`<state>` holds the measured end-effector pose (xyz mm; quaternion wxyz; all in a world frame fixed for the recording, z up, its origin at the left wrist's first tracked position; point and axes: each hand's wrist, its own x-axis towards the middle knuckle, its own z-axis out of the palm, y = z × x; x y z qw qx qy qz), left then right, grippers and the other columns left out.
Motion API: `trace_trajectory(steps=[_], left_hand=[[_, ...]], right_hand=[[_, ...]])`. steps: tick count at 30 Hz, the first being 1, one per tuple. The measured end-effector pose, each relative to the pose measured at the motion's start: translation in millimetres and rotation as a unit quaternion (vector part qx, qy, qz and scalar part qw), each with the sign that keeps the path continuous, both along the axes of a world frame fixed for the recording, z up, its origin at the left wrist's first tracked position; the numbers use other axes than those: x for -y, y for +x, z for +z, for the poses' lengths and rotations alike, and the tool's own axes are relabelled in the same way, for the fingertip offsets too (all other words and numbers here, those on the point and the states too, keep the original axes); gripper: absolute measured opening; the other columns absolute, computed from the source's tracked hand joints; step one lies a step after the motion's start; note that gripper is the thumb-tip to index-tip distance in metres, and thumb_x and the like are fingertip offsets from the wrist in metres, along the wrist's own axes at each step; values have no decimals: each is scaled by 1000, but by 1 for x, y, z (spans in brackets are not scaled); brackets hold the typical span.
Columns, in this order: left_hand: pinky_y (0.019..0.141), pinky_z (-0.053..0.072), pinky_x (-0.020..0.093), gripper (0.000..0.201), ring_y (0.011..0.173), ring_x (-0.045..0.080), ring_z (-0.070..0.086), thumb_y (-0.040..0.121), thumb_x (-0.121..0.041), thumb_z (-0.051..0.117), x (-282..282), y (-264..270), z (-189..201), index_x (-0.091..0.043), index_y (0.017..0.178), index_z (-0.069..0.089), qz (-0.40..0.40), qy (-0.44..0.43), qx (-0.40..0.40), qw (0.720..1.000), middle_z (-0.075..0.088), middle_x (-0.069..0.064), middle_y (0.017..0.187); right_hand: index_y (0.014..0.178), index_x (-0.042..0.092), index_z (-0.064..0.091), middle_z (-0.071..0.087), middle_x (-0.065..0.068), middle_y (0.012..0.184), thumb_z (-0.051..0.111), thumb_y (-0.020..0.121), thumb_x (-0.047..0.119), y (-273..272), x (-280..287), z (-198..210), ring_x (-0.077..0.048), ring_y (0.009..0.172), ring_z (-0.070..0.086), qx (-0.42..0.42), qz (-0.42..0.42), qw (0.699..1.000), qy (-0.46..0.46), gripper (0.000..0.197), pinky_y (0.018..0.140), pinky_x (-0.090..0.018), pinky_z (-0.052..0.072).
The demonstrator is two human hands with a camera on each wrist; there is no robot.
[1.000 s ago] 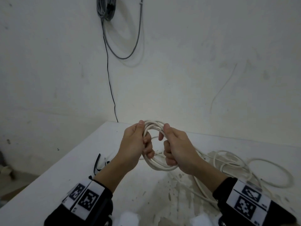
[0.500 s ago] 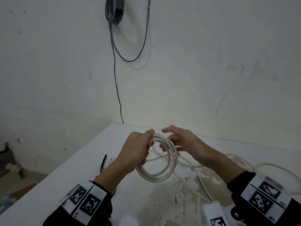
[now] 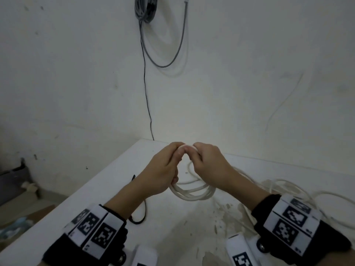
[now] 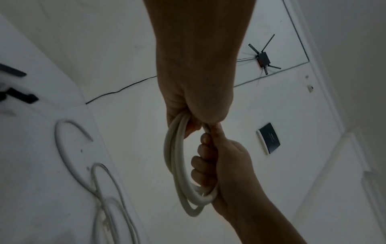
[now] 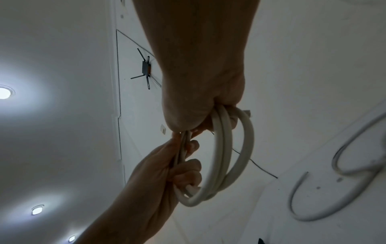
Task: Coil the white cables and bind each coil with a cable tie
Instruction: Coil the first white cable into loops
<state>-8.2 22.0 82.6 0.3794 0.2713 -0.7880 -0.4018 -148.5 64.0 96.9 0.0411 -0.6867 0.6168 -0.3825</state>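
A small coil of white cable hangs above the white table. My left hand grips its left side and my right hand grips its right side, thumbs meeting at the top. In the left wrist view the coil runs from my left hand down into the right hand's curled fingers. The right wrist view shows the coil between right hand and left hand. More loose white cable lies on the table to the right. A black cable tie lies by my left forearm.
A grey cable bundle hangs on the wall ahead, with a thin black wire running down to the table's far corner. The table's left edge drops to the floor. A stained patch marks the tabletop near me.
Half a second ago my right hand was open and off the coil; it now grips the coil's right side again. The left hand has kept its hold throughout.
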Motion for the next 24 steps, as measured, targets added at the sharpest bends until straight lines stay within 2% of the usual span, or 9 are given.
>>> trace_trajectory(steps=[4,8,10,12,14,17,18,21,24], left_hand=[[46,39,17,30,47,11,42,99,-35,29,4,19,-12,-18,104,54,48,-72,89,992,47,-3,64],[58,42,23,28,59,13,48,100,-27,33,14,46,-29,-17,92,58,89,-115,146,979,56,2,71],[52,40,22,30,51,9,46,99,-23,36,17,60,-35,-12,88,62,76,-90,133,984,56,1,67],[42,35,18,30,40,6,41,99,-19,38,18,74,-38,-8,87,63,52,-54,122,990,50,-3,60],[39,33,19,29,37,6,37,99,-16,39,21,89,-40,-7,85,63,39,-24,117,992,45,-5,55],[38,31,22,27,37,9,34,98,-17,40,28,112,-44,-6,91,64,48,7,118,992,48,-9,52],[38,31,23,27,38,9,34,98,-17,40,30,119,-44,-6,93,64,56,9,126,990,49,-10,53],[39,33,23,25,39,7,33,98,-17,42,31,134,-46,-6,95,64,66,-3,149,987,46,-4,60],[40,33,19,23,39,7,34,97,-18,43,30,142,-45,-9,94,64,65,-27,163,984,43,-4,58]], right_hand=[[74,-3,53,43,-1,57,37,99,35,22,6,-14,-13,50,40,43,-1,998,40,48,46,-19,33],[73,10,49,43,-1,54,31,100,36,46,6,-28,-12,42,43,140,58,977,152,42,46,-24,39],[80,8,51,43,-3,57,29,101,37,54,8,-33,-12,42,46,174,111,956,207,41,49,-27,44],[83,7,52,46,-5,60,29,101,36,60,9,-36,-14,47,50,192,155,937,249,42,54,-28,46],[86,6,57,56,-12,67,26,101,41,62,14,-37,-19,58,58,232,189,908,292,49,61,-29,50],[98,3,63,64,-15,83,27,100,45,56,35,-47,-26,75,66,302,152,879,337,55,65,-31,53],[98,2,63,64,-14,84,33,100,40,53,43,-54,-27,75,67,295,118,887,334,49,63,-30,54],[87,1,62,64,-11,79,52,95,19,56,63,-77,-25,66,68,167,59,924,339,22,55,-24,54],[65,4,61,65,-7,59,63,88,23,71,72,-97,-17,49,64,69,49,917,389,30,50,-22,53]])
